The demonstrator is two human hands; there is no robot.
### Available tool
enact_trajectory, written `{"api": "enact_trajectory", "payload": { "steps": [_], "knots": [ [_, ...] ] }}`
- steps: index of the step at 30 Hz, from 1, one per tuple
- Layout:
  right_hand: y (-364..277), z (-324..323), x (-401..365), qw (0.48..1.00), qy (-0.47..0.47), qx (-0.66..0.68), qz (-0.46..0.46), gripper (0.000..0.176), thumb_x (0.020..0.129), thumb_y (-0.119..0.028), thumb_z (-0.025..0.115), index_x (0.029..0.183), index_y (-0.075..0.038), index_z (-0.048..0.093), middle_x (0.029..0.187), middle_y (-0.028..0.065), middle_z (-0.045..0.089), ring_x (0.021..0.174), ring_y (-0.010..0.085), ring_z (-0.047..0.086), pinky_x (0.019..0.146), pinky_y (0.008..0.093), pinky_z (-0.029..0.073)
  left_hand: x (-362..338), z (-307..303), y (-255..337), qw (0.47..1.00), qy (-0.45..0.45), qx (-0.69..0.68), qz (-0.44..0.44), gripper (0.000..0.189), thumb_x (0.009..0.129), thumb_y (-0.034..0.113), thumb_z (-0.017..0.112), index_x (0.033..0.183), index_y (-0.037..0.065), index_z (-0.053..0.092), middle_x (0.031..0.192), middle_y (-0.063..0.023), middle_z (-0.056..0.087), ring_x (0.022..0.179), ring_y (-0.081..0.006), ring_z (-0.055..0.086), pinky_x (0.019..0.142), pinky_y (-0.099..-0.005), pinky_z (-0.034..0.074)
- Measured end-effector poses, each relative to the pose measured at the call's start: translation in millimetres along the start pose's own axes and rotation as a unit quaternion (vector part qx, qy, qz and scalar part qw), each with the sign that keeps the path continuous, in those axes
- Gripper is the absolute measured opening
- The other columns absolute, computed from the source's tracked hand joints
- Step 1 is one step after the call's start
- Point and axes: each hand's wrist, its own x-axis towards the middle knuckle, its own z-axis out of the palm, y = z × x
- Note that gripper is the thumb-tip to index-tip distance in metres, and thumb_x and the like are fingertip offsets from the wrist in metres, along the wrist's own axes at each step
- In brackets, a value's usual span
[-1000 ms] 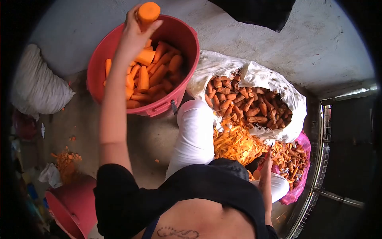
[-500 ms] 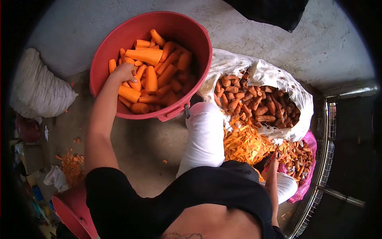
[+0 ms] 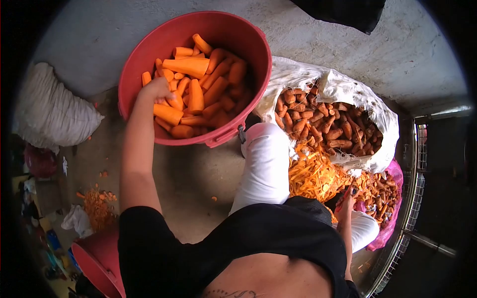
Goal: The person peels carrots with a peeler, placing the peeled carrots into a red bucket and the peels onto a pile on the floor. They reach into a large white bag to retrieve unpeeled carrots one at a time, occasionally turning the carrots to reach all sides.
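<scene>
My left hand is inside a large red tub, its fingers curled down among peeled orange carrots. A carrot lies right beside the fingertips; what the fingers hold, if anything, is hidden. Low on the right, my right hand is closed around a small tool with a dark end, too small to name surely. It is close to a heap of orange peelings. Beyond that, an open white sack holds unpeeled brownish carrots.
A pink mesh bag with carrot pieces is at the right, near a metal-framed grille. To the left stand a stuffed white sack, another red bucket and scattered scraps. A wall rises behind the tub.
The whole view has shifted slightly, moving the tub and sacks a little rightward in the picture. My left hand has drawn slightly left relative to the carrots; my right hand stays by the peelings.
</scene>
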Motion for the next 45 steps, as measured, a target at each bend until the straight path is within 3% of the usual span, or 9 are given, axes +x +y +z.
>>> {"api": "enact_trajectory", "payload": {
  "steps": [5,17,21,26,32,34,38,42,45],
  "knots": [
    [9,-5,5,0.999,0.005,-0.026,-0.03,0.051,0.088,-0.056,0.051,0.09,-0.006,0.057,0.048,-0.002,0.037,0.036,0.0105,0.035,0.035,0.0243,0.028,1,14,10,0.946,0.057,0.29,0.137,0.026,0.086,0.023,0.064,0.084,-0.003,0.062,0.071,-0.0146,0.063,0.069,-0.0285,0.063,0.066,-0.039,0.048],
    [16,-8,6,0.999,0.015,-0.028,-0.007,0.052,0.085,-0.061,0.053,0.088,-0.009,0.055,0.049,-0.0023,0.035,0.038,0.0115,0.034,0.036,0.0261,0.029,42,9,-3,0.845,0.494,0.18,0.099,0.056,0.091,0.05,0.047,0.137,0.019,0.039,0.142,-0.0231,0.03,0.121,-0.0425,0.043,0.092,-0.0512,0.042],
    [26,-11,17,0.999,0.025,-0.024,0.003,0.052,0.085,-0.06,0.054,0.09,-0.008,0.055,0.048,-0.0024,0.036,0.038,0.0112,0.036,0.037,0.0262,0.029,41,23,7,0.968,0.242,-0.055,0.029,0.077,0.083,0.065,0.05,0.146,0.031,0.02,0.15,-0.0243,0.01,0.137,-0.043,0.02,0.109,-0.0511,0.026],
    [24,3,2,0.997,0.023,-0.01,-0.073,0.047,0.089,-0.052,0.053,0.124,-0.023,0.04,0.074,0.0006,0.054,0.04,0.0106,0.039,0.033,0.0249,0.032,22,26,32,0.939,0.32,-0.089,0.09,0.069,0.081,0.062,0.055,0.138,0.026,0.038,0.145,-0.0228,0.022,0.13,-0.0408,0.031,0.102,-0.0438,0.036],
    [25,1,15,0.998,0.003,-0.027,-0.058,0.062,0.092,-0.049,0.05,0.142,-0.033,0.017,0.07,0.0014,0.051,0.041,0.0117,0.039,0.033,0.0262,0.033,-14,54,110,0.729,0.392,-0.105,0.551,0.045,0.086,0.027,0.063,0.128,0.018,0.051,0.112,-0.0143,0.056,0.103,-0.0257,0.058,0.089,-0.0335,0.046],
    [15,-2,13,0.999,-0.025,-0.032,-0.03,0.067,0.092,-0.049,0.051,0.144,-0.033,0.012,0.061,0.001,0.046,0.04,0.0119,0.038,0.034,0.0264,0.033,-59,63,140,0.906,0.106,-0.083,0.4,0.044,0.086,0.021,0.061,0.127,0.013,0.05,0.094,-0.0149,0.064,0.093,-0.0267,0.063,0.079,-0.0373,0.05],
    [9,3,-4,0.996,0.04,0.001,-0.077,0.051,0.091,-0.05,0.051,0.132,-0.027,0.032,0.055,0.0,0.041,0.039,0.0121,0.038,0.034,0.0269,0.032,-21,93,134,0.831,0.311,0.052,0.458,0.04,0.081,0.02,0.061,0.119,0.011,0.052,0.111,-0.0151,0.056,0.093,-0.0337,0.059,0.082,-0.0444,0.047],
    [21,-10,11,0.998,0.016,-0.037,-0.05,0.069,0.091,-0.048,0.051,0.146,-0.023,0.017,0.065,0.0009,0.047,0.042,0.0112,0.039,0.037,0.0256,0.032,-2,87,128,0.838,0.489,0.106,0.219,0.077,0.082,0.053,0.057,0.142,0.015,0.028,0.143,-0.0244,0.026,0.13,-0.0477,0.026,0.105,-0.0597,0.023],
    [28,-12,18,0.997,0.023,-0.02,-0.073,0.067,0.091,-0.05,0.051,0.144,-0.03,0.016,0.065,0.0023,0.052,0.039,0.0128,0.04,0.034,0.0263,0.033,44,79,120,0.956,0.238,-0.098,0.139,0.085,0.081,0.069,0.046,0.147,0.023,0.018,0.148,-0.0276,0.014,0.133,-0.0499,0.024,0.107,-0.0584,0.019]
  ]
}}
